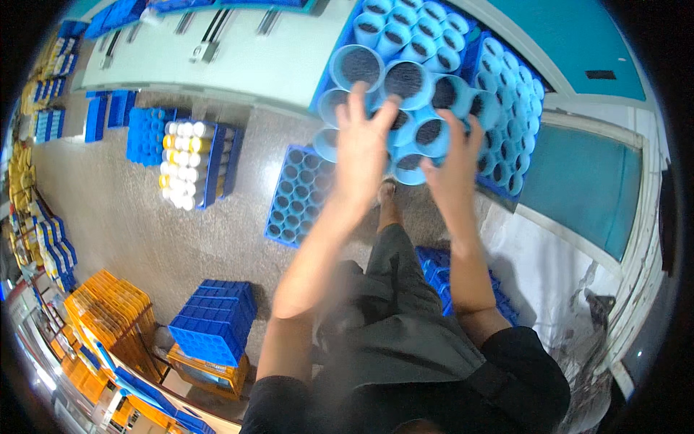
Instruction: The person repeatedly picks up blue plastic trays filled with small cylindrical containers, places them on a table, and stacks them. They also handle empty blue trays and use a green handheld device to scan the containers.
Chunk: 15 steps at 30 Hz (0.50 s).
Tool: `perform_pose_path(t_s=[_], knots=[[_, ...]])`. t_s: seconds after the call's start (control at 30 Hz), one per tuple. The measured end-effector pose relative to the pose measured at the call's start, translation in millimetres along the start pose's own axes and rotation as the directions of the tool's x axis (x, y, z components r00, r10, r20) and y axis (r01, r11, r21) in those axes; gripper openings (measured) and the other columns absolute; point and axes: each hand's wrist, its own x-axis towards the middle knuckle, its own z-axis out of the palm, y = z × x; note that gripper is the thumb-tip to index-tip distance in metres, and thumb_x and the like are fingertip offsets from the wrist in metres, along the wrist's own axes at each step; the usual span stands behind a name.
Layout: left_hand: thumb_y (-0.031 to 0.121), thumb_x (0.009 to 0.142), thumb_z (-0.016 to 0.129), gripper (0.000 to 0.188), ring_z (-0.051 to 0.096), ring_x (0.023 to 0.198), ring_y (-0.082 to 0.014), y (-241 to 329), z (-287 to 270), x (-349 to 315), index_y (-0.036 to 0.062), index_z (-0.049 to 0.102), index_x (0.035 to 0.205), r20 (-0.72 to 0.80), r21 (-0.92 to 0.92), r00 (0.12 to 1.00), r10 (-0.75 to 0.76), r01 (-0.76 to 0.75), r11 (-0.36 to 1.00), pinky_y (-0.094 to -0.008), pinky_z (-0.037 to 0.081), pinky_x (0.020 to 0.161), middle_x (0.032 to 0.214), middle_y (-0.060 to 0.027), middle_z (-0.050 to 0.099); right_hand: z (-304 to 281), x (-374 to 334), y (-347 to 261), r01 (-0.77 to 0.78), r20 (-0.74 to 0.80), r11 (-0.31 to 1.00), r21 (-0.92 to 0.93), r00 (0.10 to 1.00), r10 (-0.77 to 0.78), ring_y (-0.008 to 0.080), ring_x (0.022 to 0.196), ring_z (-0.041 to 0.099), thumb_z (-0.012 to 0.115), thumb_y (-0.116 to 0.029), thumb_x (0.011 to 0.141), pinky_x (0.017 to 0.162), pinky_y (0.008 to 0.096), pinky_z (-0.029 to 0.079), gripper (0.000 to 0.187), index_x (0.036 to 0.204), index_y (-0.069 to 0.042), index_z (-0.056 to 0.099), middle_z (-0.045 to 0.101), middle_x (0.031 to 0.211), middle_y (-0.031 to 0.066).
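Both my hands are at a cluster of light blue cups (405, 83) with dark round insides, near the top of the view. My left hand (359, 148) has its bent fingers over the cup rims on the cluster's left side. On the opposite side my right hand (454, 166) curls its fingers and thumb around the rims of other cups. These nearer cups look larger than the rows behind them, which stand in a blue crate (350, 29). Whether the cluster is lifted clear of that crate I cannot tell. Slight blur softens my fingertips.
A second blue crate of similar cups (502, 108) stands to the right. On the floor lies a blue crate of cups (291, 192). Farther left are white and yellow bottles (186, 165) beside a blue crate. Stacked blue crates (215, 318) and orange crates (108, 307) occupy the lower left.
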Motion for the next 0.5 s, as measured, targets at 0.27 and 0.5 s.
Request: perform_pose_path(t_s=[0.27, 0.5], knots=[[-0.013, 0.062, 0.063, 0.070, 0.046, 0.122, -0.0451, -92.1, -61.3, -207.1, 0.0140, 0.060, 0.127, 0.316, 0.028, 0.900, -0.300, 0.308, 0.951, -0.0462, 0.050, 0.099, 0.144, -0.0217, 0.038, 94.6, -196.2, -58.7, -0.267, 0.306, 0.962, -0.051, 0.913, 0.269, 0.0511, 0.136, 0.034, 0.070, 0.005, 0.063, 0.108, 0.0509, 0.038, 0.077, 0.135, -0.013, 0.048, 0.029, 0.145, 0.0290], [-0.008, 0.073, 0.064, 0.057, 0.049, 0.118, -0.0486, -298.0, 1.3, -344.6, 0.0149, 0.058, 0.125, 0.455, 0.304, 0.765, -0.456, 0.348, 0.887, -0.0486, 0.055, 0.088, 0.142, -0.0228, 0.040, 339.0, -312.4, -1.9, -0.517, 0.670, 0.849, -0.106, 0.594, 0.445, 0.0484, 0.137, 0.033, 0.082, -0.010, 0.071, 0.108, 0.0530, 0.040, 0.083, 0.141, -0.016, 0.038, 0.025, 0.150, 0.0276]])
